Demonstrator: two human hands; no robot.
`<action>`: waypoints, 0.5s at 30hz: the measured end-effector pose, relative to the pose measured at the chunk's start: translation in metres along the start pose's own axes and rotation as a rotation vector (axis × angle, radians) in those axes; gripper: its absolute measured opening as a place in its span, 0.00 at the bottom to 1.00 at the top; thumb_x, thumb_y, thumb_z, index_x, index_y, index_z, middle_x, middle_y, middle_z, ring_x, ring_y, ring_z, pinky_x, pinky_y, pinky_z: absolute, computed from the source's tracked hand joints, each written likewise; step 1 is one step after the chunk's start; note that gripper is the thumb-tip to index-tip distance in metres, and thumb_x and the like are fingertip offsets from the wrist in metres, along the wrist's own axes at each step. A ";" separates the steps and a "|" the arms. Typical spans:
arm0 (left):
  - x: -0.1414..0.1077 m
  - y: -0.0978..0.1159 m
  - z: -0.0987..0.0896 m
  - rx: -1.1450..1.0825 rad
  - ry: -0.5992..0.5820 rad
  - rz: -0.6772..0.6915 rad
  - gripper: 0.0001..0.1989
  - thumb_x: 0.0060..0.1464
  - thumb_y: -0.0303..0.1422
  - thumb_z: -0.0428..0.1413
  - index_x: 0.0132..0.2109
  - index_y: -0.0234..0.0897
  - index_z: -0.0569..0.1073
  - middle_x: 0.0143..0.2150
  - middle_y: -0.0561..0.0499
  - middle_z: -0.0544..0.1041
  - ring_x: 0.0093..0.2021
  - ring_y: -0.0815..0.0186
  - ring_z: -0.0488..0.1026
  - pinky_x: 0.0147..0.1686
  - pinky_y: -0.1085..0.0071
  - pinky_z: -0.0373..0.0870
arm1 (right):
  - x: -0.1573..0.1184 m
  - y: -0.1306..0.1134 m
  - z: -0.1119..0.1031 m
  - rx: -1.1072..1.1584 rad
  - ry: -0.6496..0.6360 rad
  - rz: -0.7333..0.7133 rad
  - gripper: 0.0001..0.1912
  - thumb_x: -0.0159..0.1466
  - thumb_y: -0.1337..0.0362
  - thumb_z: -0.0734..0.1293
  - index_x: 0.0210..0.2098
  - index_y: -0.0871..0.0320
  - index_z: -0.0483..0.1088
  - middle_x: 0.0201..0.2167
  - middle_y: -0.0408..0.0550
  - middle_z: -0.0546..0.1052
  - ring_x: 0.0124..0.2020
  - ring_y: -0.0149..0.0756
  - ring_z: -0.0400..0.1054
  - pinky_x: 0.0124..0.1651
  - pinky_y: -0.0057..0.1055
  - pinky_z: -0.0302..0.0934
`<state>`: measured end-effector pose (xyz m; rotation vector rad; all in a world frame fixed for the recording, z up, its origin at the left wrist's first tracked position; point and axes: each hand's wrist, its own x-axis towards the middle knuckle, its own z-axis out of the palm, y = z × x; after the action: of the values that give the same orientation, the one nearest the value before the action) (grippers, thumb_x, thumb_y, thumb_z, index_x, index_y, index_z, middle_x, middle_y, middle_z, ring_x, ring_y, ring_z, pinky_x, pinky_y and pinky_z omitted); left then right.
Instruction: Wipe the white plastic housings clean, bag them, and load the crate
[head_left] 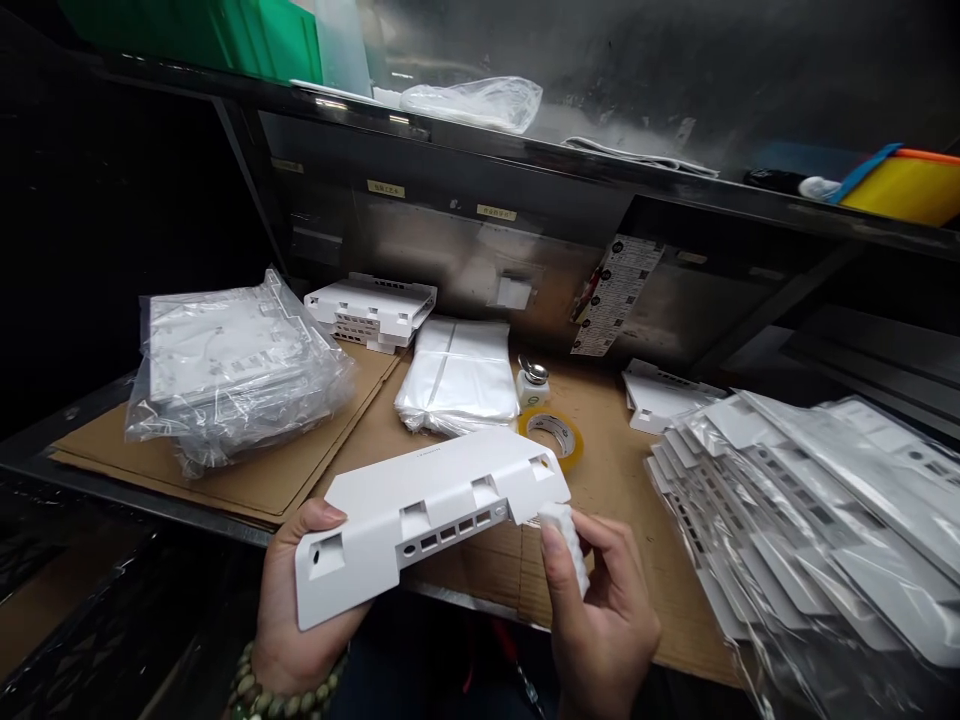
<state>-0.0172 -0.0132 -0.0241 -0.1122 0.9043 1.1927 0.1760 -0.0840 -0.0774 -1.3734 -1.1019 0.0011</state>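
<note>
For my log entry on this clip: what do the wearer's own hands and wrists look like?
Both are ungloved, with no sleeves or rings in sight. The left hand has a bracelet of round, mottled olive-green and tan beads at its wrist. Nothing worn shows on the right hand or the part of its wrist in view.

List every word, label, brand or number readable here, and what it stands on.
No text reads clearly; these are too small or blurred:
White plastic cover: lettering.
Yellow labels: Chinese-looking characters.
White label strip: print.
Tape roll: print on core.
Dispenser bottle: green mark.
</note>
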 end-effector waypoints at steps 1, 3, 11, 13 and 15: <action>0.000 0.000 0.001 0.004 0.001 -0.005 0.35 0.46 0.18 0.48 0.64 0.27 0.66 0.37 0.42 0.85 0.39 0.48 0.84 0.43 0.52 0.83 | -0.001 0.000 0.001 0.005 -0.005 -0.001 0.07 0.64 0.66 0.73 0.42 0.56 0.76 0.37 0.45 0.73 0.38 0.34 0.69 0.39 0.30 0.65; 0.002 0.001 0.001 0.008 0.004 -0.014 0.34 0.47 0.19 0.48 0.64 0.25 0.66 0.36 0.40 0.84 0.38 0.47 0.84 0.42 0.50 0.83 | -0.001 0.001 0.003 0.014 -0.015 -0.005 0.08 0.64 0.67 0.73 0.43 0.56 0.76 0.37 0.45 0.74 0.39 0.34 0.70 0.39 0.31 0.66; -0.001 0.003 0.000 0.023 0.068 -0.017 0.34 0.43 0.21 0.50 0.61 0.27 0.70 0.36 0.41 0.84 0.38 0.45 0.83 0.40 0.47 0.82 | -0.004 -0.007 0.010 0.038 -0.070 -0.040 0.09 0.64 0.68 0.72 0.44 0.55 0.75 0.38 0.44 0.73 0.39 0.34 0.69 0.40 0.31 0.65; -0.002 0.002 0.001 0.018 0.079 -0.020 0.33 0.43 0.21 0.50 0.60 0.27 0.70 0.36 0.41 0.84 0.38 0.45 0.83 0.40 0.46 0.82 | -0.004 -0.011 0.012 0.043 -0.099 -0.067 0.09 0.65 0.68 0.70 0.45 0.55 0.73 0.40 0.45 0.74 0.42 0.35 0.69 0.44 0.33 0.65; -0.001 0.002 0.001 0.013 0.082 -0.020 0.33 0.44 0.21 0.50 0.60 0.27 0.70 0.36 0.42 0.84 0.37 0.46 0.83 0.40 0.47 0.82 | -0.003 -0.015 0.014 0.054 -0.158 -0.126 0.09 0.67 0.67 0.68 0.47 0.55 0.72 0.44 0.48 0.75 0.47 0.39 0.68 0.51 0.38 0.64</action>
<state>-0.0189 -0.0127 -0.0217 -0.1606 0.9801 1.1700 0.1570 -0.0791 -0.0705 -1.2703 -1.3102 0.0482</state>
